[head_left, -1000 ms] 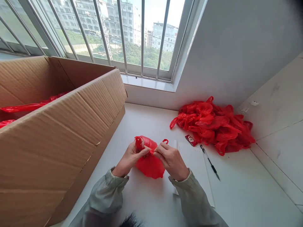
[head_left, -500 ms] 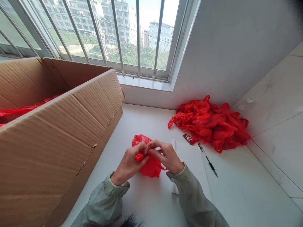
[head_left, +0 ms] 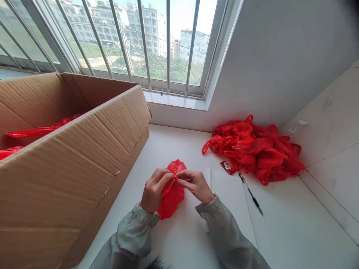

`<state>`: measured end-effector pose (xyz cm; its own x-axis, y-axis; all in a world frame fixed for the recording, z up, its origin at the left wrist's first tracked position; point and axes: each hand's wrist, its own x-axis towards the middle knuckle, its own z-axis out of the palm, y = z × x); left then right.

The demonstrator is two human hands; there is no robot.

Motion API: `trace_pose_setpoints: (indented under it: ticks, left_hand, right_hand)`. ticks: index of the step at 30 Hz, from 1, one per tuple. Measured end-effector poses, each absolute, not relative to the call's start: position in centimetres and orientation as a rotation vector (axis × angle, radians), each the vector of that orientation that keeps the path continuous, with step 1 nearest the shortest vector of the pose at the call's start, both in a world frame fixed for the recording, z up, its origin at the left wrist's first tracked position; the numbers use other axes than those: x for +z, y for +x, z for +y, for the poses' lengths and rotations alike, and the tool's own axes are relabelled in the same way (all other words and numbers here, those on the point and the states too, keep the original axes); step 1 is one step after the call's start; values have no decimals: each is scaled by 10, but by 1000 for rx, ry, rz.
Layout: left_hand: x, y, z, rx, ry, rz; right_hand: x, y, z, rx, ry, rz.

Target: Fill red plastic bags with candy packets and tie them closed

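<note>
Clamping left hand (head_left: 154, 189) and right hand (head_left: 198, 184) close together now, right on the bunched top of the red bag (head_left: 170, 203), between cardboard box (head_left: 84, 160) and white paper (head_left: 231, 203), well apart from the red pile (head_left: 252, 145) near the desk (head_left: 174, 142)'s back right corner!

Bright daylight through window (head_left: 156, 45); soft shadows.

Pen (head_left: 252, 198) and paper (head_left: 231, 194) right of the grip

The paper lies nearer, the pen slanting beside its right edge. A red packet (head_left: 227, 167) sits just past the paper's far edge. Well beyond the grip, window bars (head_left: 168, 45) stand before pale buildings (head_left: 148, 30) and greenery (head_left: 176, 69).
</note>
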<state>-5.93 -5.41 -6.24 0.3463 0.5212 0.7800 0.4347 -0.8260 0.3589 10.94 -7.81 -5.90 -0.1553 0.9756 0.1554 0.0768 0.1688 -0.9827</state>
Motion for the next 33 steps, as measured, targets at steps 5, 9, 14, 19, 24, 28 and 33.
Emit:
trace_pose_setpoints:
  ticks: [5,9,14,19,24,28,33]
  left_hand:
    - [-52,-71,-48,1329,2467,725]
    - [-54,-82,-41,1292,2431,814]
    - [-61,-90,-38,1288,2377,905]
    - [-59,-93,-38,1349,2316,911]
    - [-60,-87,-39,1226,2255,956]
    - [-63,-79,-46,1109,2147,915]
    - [-62,-75,-54,948,1952,811]
  right_hand:
    - [-53,107,-87,638,-1251,-1694]
    - [-64,112,-87,309,-1416,-1765]
    - [-73,115,-84,165,-1478,-1788]
    - [-68,113,-81,-54,-1482,-1778]
    - [-72,121,-73,305,-1499,-1700]
    - [-60,130,-83,732,-1427,-1552]
    - [-48,122,-99,775,-1487,-1851]
